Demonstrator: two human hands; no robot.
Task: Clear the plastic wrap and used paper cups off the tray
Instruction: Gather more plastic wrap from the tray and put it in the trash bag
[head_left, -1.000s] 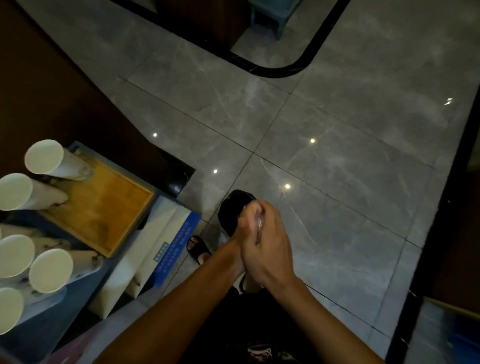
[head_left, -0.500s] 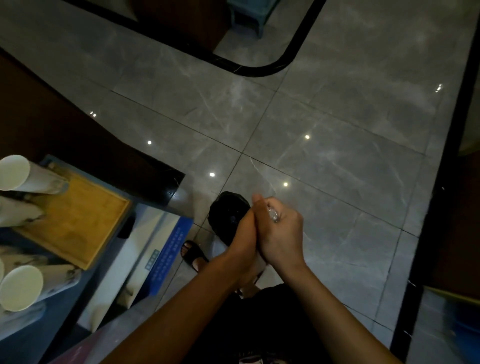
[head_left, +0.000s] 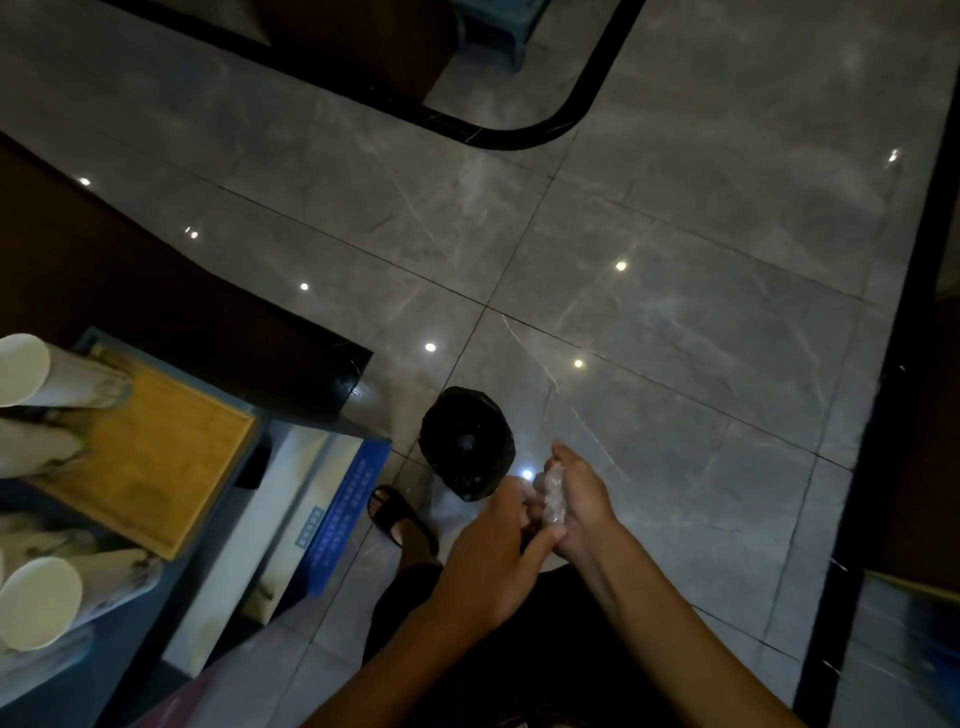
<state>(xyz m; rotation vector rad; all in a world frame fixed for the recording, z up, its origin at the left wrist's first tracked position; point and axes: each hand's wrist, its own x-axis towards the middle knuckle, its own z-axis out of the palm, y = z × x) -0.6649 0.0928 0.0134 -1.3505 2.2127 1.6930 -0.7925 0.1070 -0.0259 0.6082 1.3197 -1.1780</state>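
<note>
A crumpled wad of clear plastic wrap (head_left: 551, 496) lies in my right hand (head_left: 576, 501), whose fingers curl round it. My left hand (head_left: 488, 556) is pressed against the right one from the left, with its fingers by the wad. Both hands hover just right of a small black-lined bin (head_left: 466, 449) on the floor. At the left edge sits the wooden tray (head_left: 156, 467) with white paper cups on it, one at the top (head_left: 31, 370) and one lower down (head_left: 39, 603).
Grey tiled floor spreads ahead and to the right. A white and blue box (head_left: 332, 509) leans beside the tray's table. My sandalled foot (head_left: 400, 519) stands by the bin. Dark wooden furniture borders the far left and right.
My clasped hands have parted slightly and dropped lower, to the right of the bin. The wad now shows in my right palm. The view has swung right, leaving fewer cups in sight.
</note>
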